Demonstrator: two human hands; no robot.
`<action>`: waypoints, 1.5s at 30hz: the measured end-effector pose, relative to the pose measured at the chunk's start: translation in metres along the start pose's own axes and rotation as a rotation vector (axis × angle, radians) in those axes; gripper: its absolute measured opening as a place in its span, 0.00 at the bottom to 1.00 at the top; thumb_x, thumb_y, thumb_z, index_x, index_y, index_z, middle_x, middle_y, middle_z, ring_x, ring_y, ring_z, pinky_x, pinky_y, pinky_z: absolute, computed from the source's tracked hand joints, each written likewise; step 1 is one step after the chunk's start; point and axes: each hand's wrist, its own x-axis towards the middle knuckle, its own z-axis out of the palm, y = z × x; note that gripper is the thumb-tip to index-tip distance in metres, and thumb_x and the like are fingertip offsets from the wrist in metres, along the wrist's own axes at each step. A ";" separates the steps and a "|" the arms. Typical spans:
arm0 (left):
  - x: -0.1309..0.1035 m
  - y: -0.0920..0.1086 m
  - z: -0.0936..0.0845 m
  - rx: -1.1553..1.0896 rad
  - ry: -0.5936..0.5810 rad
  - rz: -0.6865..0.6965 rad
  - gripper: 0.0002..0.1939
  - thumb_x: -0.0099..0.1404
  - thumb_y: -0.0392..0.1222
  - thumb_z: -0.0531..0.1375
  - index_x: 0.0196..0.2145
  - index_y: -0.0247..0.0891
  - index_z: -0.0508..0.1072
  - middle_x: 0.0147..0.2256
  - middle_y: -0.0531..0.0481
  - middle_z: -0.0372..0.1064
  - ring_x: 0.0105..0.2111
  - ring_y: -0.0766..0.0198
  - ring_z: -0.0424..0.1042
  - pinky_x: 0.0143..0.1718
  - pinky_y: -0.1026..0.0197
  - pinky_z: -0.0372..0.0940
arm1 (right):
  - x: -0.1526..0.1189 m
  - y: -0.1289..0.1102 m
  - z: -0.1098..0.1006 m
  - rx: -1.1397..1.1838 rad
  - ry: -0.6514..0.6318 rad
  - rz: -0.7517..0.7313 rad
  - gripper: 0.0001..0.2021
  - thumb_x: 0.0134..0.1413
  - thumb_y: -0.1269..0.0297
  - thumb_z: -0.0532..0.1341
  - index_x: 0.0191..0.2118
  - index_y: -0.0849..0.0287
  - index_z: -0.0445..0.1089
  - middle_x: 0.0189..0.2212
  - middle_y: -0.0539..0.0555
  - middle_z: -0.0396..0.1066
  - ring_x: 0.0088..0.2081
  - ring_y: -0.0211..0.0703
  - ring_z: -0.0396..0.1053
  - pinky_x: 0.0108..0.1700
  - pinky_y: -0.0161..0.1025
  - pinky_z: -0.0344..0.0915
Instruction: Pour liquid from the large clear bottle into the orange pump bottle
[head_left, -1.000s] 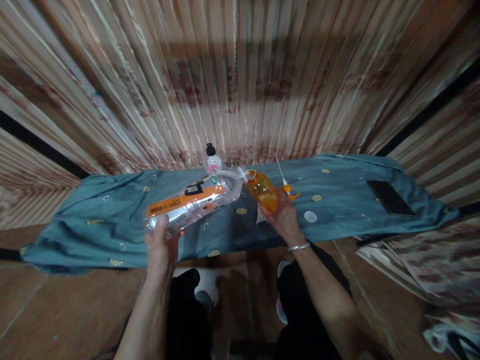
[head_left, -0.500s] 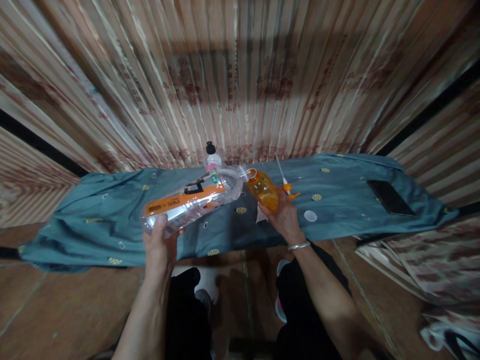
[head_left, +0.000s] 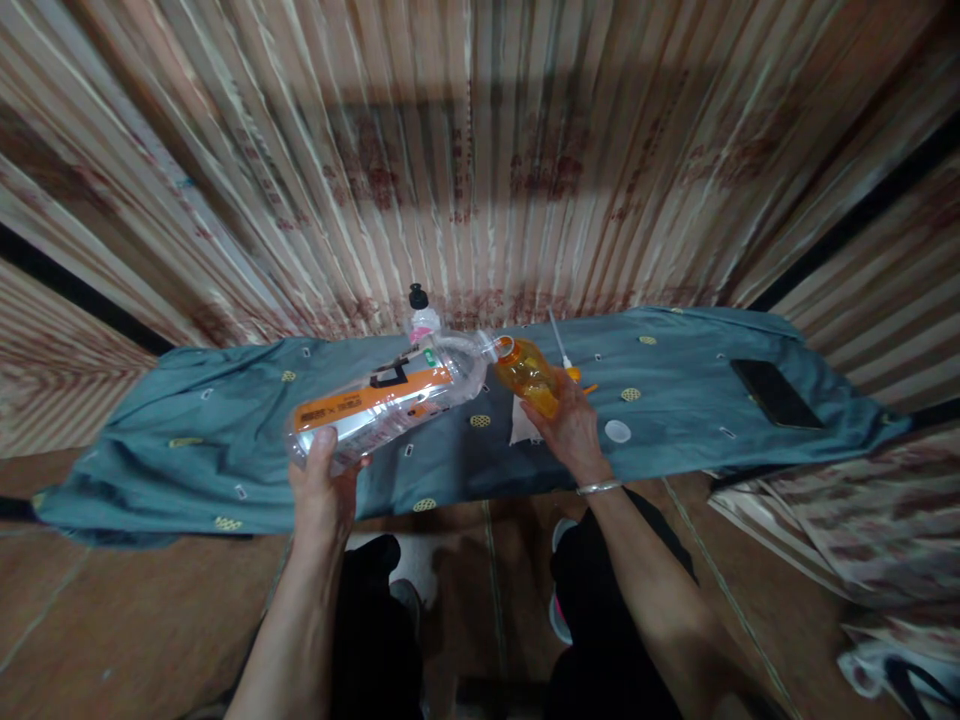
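Note:
My left hand [head_left: 324, 485] is wrapped round the base of a large clear plastic bottle [head_left: 390, 400] with an orange label. The bottle lies nearly level in the air, its mouth pointing right. My right hand [head_left: 566, 425] grips a small orange see-through bottle [head_left: 529, 375], tilted with its open neck toward the clear bottle. The two mouths meet or almost meet; I cannot tell if they touch. Behind my right hand lies an orange pump top [head_left: 574, 374] with a long clear tube. A white round cap [head_left: 618, 431] rests beside that hand.
A teal patterned cloth [head_left: 225, 430] covers the narrow table. At its back stands a bottle with a black cap [head_left: 418, 297]. A dark phone [head_left: 776, 393] lies at the right. A pale scrap [head_left: 521, 428] lies under my right hand. Striped curtains [head_left: 480, 150] hang behind.
Both bottles keep nearly the same pose. My right hand and the orange bottle have shifted slightly to the right, relative to the things on the cloth, showing more of the pale scrap.

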 end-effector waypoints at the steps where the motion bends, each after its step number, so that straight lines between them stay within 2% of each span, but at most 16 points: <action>1: 0.000 0.000 0.000 0.002 0.002 0.001 0.26 0.42 0.53 0.75 0.36 0.39 0.76 0.33 0.54 0.74 0.27 0.67 0.71 0.19 0.68 0.61 | -0.001 0.000 0.001 0.000 0.005 -0.003 0.30 0.63 0.49 0.60 0.62 0.65 0.60 0.53 0.70 0.73 0.53 0.61 0.74 0.52 0.58 0.73; 9: -0.001 0.002 0.000 0.023 -0.007 0.019 0.24 0.43 0.53 0.74 0.34 0.39 0.75 0.33 0.52 0.74 0.27 0.66 0.70 0.19 0.69 0.61 | -0.005 0.004 0.006 0.012 0.017 -0.013 0.31 0.62 0.49 0.61 0.64 0.62 0.58 0.53 0.69 0.73 0.53 0.60 0.73 0.53 0.60 0.72; 21: -0.001 -0.001 -0.001 0.030 -0.008 0.030 0.24 0.43 0.53 0.74 0.35 0.39 0.75 0.33 0.52 0.73 0.28 0.65 0.70 0.17 0.69 0.63 | -0.008 0.006 0.007 -0.020 0.022 -0.032 0.33 0.62 0.48 0.62 0.63 0.65 0.58 0.53 0.71 0.72 0.54 0.62 0.73 0.54 0.61 0.72; 26: 0.000 0.000 -0.001 0.032 -0.015 0.031 0.24 0.44 0.52 0.74 0.36 0.39 0.76 0.34 0.52 0.73 0.27 0.66 0.70 0.17 0.69 0.63 | -0.009 0.007 0.008 -0.024 -0.008 -0.023 0.34 0.62 0.49 0.61 0.65 0.66 0.55 0.53 0.71 0.72 0.56 0.62 0.71 0.54 0.61 0.72; 36: -0.002 0.003 -0.002 0.050 -0.029 0.032 0.19 0.45 0.52 0.73 0.30 0.39 0.74 0.34 0.52 0.74 0.28 0.67 0.70 0.18 0.69 0.63 | -0.010 0.008 0.010 -0.034 -0.014 -0.023 0.36 0.62 0.48 0.62 0.66 0.66 0.52 0.54 0.72 0.71 0.57 0.63 0.71 0.53 0.61 0.72; 45: -0.002 0.003 -0.001 0.046 -0.021 0.035 0.19 0.45 0.51 0.73 0.29 0.39 0.73 0.34 0.52 0.74 0.28 0.67 0.70 0.18 0.69 0.62 | -0.009 0.007 0.010 -0.031 -0.017 0.006 0.35 0.61 0.48 0.62 0.65 0.65 0.55 0.55 0.71 0.71 0.56 0.61 0.71 0.55 0.60 0.71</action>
